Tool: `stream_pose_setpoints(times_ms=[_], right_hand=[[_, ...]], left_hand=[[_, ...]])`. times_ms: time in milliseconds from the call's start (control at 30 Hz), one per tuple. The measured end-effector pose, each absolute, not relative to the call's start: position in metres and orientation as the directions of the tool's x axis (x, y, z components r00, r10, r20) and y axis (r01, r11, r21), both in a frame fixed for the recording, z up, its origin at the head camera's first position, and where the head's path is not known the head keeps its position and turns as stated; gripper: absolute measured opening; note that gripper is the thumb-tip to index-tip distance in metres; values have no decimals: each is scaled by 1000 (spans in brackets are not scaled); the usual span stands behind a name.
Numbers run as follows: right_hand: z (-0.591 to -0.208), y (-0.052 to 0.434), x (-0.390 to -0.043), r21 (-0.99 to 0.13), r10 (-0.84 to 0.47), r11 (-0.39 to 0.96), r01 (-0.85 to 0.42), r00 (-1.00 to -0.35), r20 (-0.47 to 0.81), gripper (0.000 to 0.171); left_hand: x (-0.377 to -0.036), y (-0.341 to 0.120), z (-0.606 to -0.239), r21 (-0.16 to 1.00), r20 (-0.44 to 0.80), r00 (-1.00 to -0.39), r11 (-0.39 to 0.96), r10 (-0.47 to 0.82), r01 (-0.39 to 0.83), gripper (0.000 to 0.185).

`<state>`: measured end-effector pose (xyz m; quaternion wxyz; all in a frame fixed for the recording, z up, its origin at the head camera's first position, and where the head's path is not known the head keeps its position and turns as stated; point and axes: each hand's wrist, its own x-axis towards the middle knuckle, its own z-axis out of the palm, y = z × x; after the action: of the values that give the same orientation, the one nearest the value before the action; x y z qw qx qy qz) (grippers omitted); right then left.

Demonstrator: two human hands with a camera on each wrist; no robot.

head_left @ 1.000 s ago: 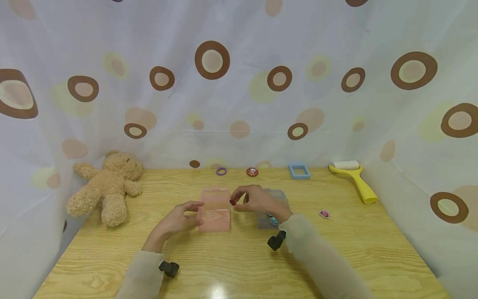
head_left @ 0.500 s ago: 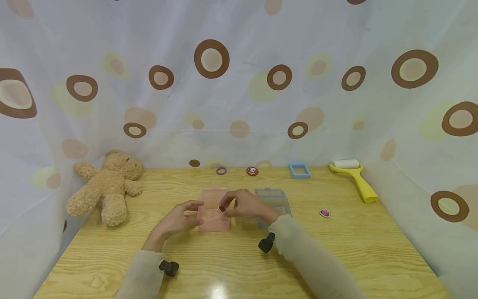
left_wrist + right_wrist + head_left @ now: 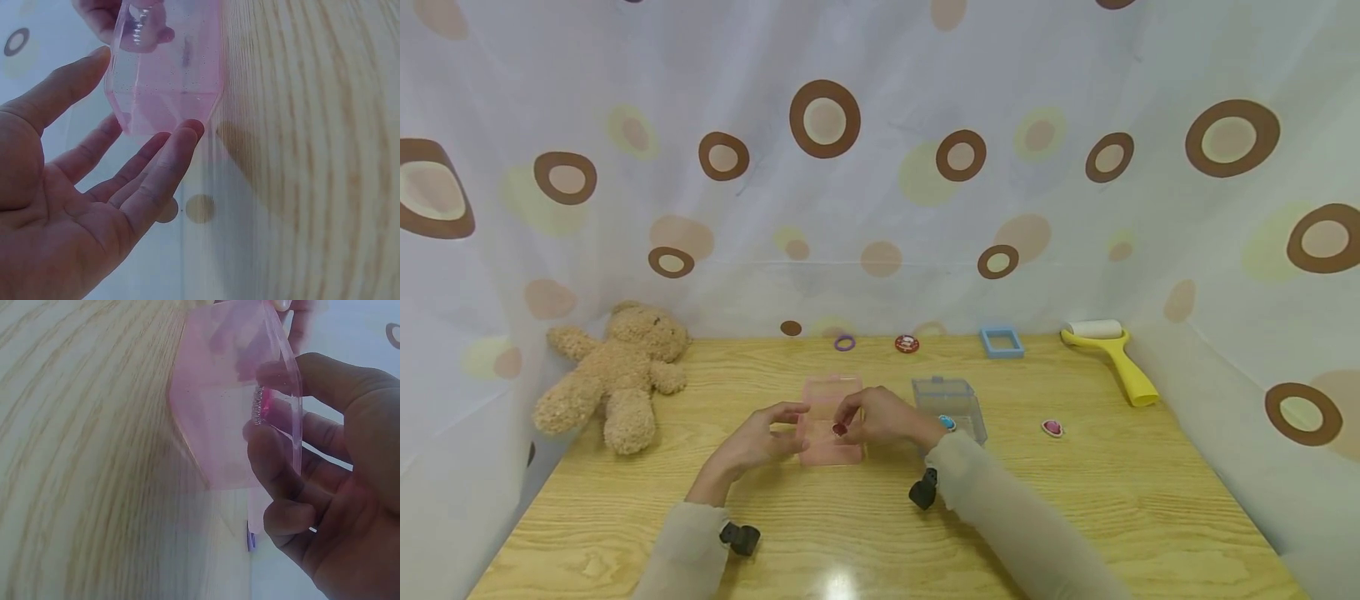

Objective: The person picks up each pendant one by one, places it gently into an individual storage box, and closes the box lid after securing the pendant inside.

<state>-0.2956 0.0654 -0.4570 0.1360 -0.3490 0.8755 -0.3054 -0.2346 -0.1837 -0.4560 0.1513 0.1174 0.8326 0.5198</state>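
Observation:
In the head view, a see-through pink plastic box (image 3: pixel 831 456) stands on the wooden table with its lid raised at the back. My right hand (image 3: pixel 887 415) pinches a red gem (image 3: pixel 839 429) between thumb and fingertips, inside the box opening. The gem's silver beaded edge shows through the pink wall in the right wrist view. My left hand (image 3: pixel 758 440) is at the box's left side, thumb and fingers spread. In the left wrist view, its fingertips (image 3: pixel 187 134) are right at the box's end wall.
To the right stands a clear grey-blue box (image 3: pixel 976 417), lid up, with a blue gem (image 3: pixel 947 422) in it. Farther right lies a pink gem (image 3: pixel 1052 427). Behind are a purple ring (image 3: pixel 845 342), red badge (image 3: pixel 907 343), blue frame (image 3: pixel 984 342), yellow-handled roller (image 3: pixel 1122 367) and teddy bear (image 3: pixel 617 367).
My right hand has carried the red gem left and down, from the pink box's right side into its opening. More of the grey-blue box shows now. My left hand has stayed put.

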Motion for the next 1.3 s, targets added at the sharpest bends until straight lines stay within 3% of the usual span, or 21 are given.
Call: stream_pose_setpoints(times_ms=[833, 1300], right_hand=[[-450, 53, -299, -537, -717, 637, -553, -681, -149, 12], [-449, 58, -297, -570, -713, 615, -544, -693, -107, 17]], left_hand=[[-239, -186, -462, 899, -105, -934, 434, 343, 58, 58], [-236, -184, -457, 904, -140, -930, 426, 340, 19, 57]])
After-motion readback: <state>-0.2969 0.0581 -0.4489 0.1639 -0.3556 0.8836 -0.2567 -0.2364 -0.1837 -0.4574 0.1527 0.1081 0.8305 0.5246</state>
